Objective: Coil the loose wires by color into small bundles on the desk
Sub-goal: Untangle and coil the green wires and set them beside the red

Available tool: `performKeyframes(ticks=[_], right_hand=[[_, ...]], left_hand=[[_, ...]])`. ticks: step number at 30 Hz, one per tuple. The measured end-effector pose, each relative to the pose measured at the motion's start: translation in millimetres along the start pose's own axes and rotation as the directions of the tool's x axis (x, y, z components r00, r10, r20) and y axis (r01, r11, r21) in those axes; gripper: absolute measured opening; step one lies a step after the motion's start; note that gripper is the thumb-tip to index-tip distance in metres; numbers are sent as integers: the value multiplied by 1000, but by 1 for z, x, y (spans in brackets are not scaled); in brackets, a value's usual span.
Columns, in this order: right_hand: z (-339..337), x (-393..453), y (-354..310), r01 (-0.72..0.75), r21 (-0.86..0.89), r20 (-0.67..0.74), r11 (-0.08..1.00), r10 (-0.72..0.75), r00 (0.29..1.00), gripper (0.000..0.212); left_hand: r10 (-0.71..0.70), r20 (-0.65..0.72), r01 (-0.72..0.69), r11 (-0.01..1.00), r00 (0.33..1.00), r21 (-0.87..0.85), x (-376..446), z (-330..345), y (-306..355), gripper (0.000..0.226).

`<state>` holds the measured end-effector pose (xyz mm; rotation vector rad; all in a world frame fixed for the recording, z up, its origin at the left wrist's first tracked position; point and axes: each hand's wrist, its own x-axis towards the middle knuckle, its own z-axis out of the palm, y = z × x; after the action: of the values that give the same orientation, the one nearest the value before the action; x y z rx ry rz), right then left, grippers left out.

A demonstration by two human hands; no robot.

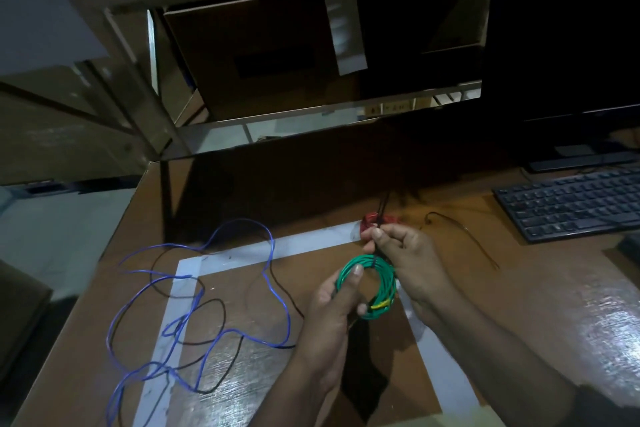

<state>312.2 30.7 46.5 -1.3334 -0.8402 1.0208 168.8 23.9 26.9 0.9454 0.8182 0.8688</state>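
Note:
A small green wire coil [379, 282] with a yellow mark is held above the desk. My left hand [334, 308] grips its left side, thumb pressed across the loops. My right hand [403, 255] pinches a thin black tie [381, 215] that wraps the coil's top and runs upward. A red wire bundle [372, 219] lies just behind my right hand. Loose blue wire [273, 291] and loose black wire [221, 315] sprawl tangled over the desk to the left.
White tape [304, 246] marks a rectangle on the brown desk [519, 305]. Another black tie [460, 229] lies right of my hands. A keyboard [571, 204] and monitor [568, 45] stand at the right. The desk's left edge drops to the floor.

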Motion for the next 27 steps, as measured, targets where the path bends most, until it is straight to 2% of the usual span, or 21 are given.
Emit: performKeyframes(ticks=[3, 5, 7, 9, 11, 14, 18, 22, 24, 27], right_hand=[[1, 5, -5, -60, 14, 31, 998, 59, 998, 24], [-1, 7, -11, -104, -22, 101, 994, 106, 989, 27], [-1, 3, -11, -139, -103, 145, 985, 153, 977, 28], [-2, -3, 2, -198, -168, 143, 966, 222, 965, 34], [0, -10, 18, -262, -158, 132, 952, 284, 950, 36], [3, -15, 34, -324, 21, 158, 946, 317, 935, 27], [5, -4, 45, -281, -10, 46, 960, 281, 959, 21], [8, 17, 49, -244, 0, -48, 970, 244, 969, 6], [10, 28, 51, -250, -61, -74, 966, 245, 967, 7], [16, 43, 55, -198, -332, -123, 922, 165, 979, 7]], left_hand=[[-28, -34, 27, 999, 999, -27, 2, 1, 0, 22], [-62, -94, 50, 992, 994, -118, 5, -1, -1, 30], [-112, -179, 71, 973, 977, -218, 11, -7, -7, 28], [-150, -227, 78, 951, 962, -298, 19, -10, -11, 23], [-181, -239, 94, 937, 954, -336, 26, -13, -13, 24], [-172, -221, 103, 951, 960, -292, 33, -13, -14, 35], [-190, -240, 136, 965, 952, -226, 41, -14, -16, 40], [-183, -291, 139, 976, 939, -167, 46, -12, -13, 40], [-170, -285, 134, 981, 943, -139, 46, -12, -12, 31], [-151, -270, 132, 987, 951, -89, 48, -12, -7, 24]])
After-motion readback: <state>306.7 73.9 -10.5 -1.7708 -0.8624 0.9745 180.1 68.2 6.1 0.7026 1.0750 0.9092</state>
